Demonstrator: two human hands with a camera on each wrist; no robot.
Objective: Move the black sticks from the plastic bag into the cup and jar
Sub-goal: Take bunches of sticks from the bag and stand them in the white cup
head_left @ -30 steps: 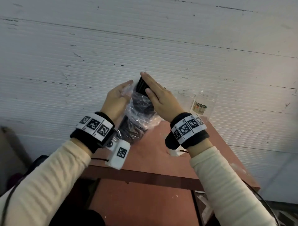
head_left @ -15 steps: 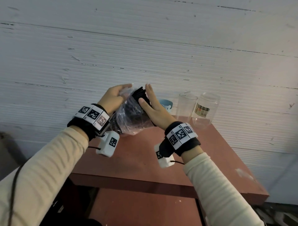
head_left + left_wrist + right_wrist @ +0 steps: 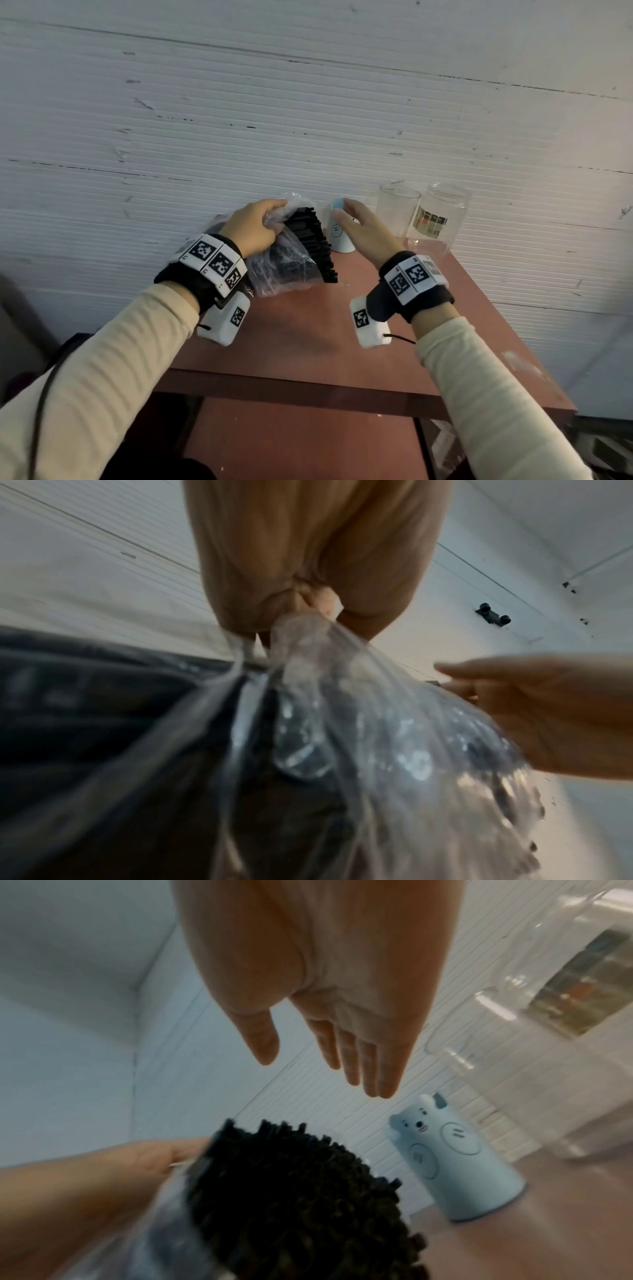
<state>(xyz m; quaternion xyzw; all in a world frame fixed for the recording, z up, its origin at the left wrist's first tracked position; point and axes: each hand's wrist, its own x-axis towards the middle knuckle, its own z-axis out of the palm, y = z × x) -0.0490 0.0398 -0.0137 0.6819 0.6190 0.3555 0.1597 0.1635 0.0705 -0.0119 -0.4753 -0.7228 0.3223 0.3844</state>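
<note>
Two clear containers — cup (image 3: 396,209), jar (image 3: 440,216) — behind blue bear-faced canister (image 3: 339,229).

Bare workroom: ribbed white wall (image 3: 308,102), worn red table (image 3: 308,329).

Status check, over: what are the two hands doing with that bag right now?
Left hand grips plastic bag. Right hand open, holding nothing. Black sticks poke from bag; none seen in cup or jar. Blue bear-faced container beside sticks.
</note>
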